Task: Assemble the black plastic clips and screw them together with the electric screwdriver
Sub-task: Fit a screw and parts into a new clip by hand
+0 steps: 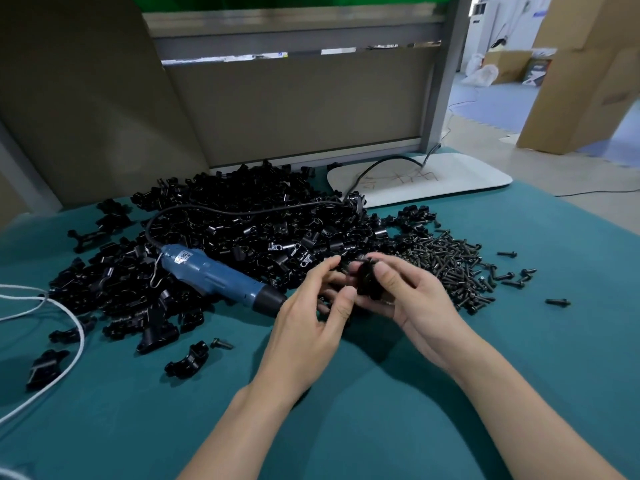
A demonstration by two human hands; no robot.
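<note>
Our bare forearms reach in over the green counter point(104, 427). Off the nose of the electric screwdriver point(214, 275), our right hand point(412, 299) pinches a black clip point(367, 280) between thumb and fingers, its long axis roughly upright. Our left hand point(308, 317) sits between clip and screwdriver, grip loosely spread, thumb tip just beside the clip. We see the screwdriver lying on the clip pile point(242, 216), nose pointing lower right. Its white label is unreadable. Screws point(450, 268) lie further right.
</note>
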